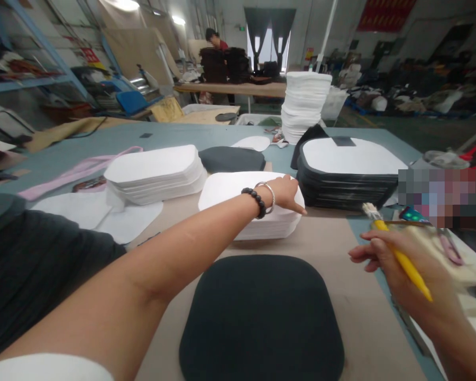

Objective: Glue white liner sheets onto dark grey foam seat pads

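Note:
My left hand (286, 193), with a bead bracelet and a bangle on its wrist, is over the right end of a stack of white rounded sheets (257, 231). Its thumb sticks out apart; the other fingertips are partly hidden, and I cannot tell if they touch the top sheet. My right hand (404, 264) grips a yellow-handled brush (410, 267), pale bristles pointing up and away, above the table's right side. A dark rounded panel (262, 317) lies flat directly before me. Behind the left hand, to the right, is a dark stack (347, 188) topped with a white sheet.
Another white stack (154, 174) and a dark panel (232, 159) lie left of centre. Dark pieces (43, 270) are piled at near left. A tall white pile (306, 106) stands at the table's back. Pink-handled scissors (450, 248) lie at right. A person (218, 42) is behind a far table.

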`<action>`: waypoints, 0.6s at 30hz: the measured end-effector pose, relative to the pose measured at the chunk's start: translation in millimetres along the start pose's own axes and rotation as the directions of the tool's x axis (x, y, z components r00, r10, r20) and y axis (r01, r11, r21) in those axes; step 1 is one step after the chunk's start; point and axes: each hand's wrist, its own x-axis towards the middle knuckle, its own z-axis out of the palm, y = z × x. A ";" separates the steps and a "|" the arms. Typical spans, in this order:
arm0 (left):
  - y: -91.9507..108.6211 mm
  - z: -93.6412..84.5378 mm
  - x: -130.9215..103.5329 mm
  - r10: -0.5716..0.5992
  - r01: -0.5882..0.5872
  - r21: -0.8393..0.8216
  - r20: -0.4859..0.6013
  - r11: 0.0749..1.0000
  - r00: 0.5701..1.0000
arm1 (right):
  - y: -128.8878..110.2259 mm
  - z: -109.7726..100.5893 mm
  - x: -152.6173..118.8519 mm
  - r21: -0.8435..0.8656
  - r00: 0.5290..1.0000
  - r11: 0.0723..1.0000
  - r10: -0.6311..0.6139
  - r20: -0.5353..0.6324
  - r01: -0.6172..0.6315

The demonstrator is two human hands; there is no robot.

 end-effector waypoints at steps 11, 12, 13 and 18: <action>-37.8 -8.6 -24.6 -0.102 0.099 -0.581 0.028 0.808 0.994 | -13.7 89.3 96.4 0.053 0.933 0.931 -0.361 0.003 0.360; -39.3 -8.4 -26.1 -0.109 0.100 -0.633 0.026 0.767 0.994 | -17.6 97.2 107.3 0.073 0.938 0.936 -0.347 0.015 0.345; -40.4 -8.4 -26.4 -0.116 0.101 -0.679 0.024 0.727 0.993 | -21.4 104.0 116.9 0.098 0.945 0.941 -0.327 0.021 0.324; -41.7 -10.9 -12.6 -0.251 0.200 -0.842 0.080 0.501 0.965 | -34.4 124.7 144.5 0.399 0.973 0.890 -0.232 -0.019 0.220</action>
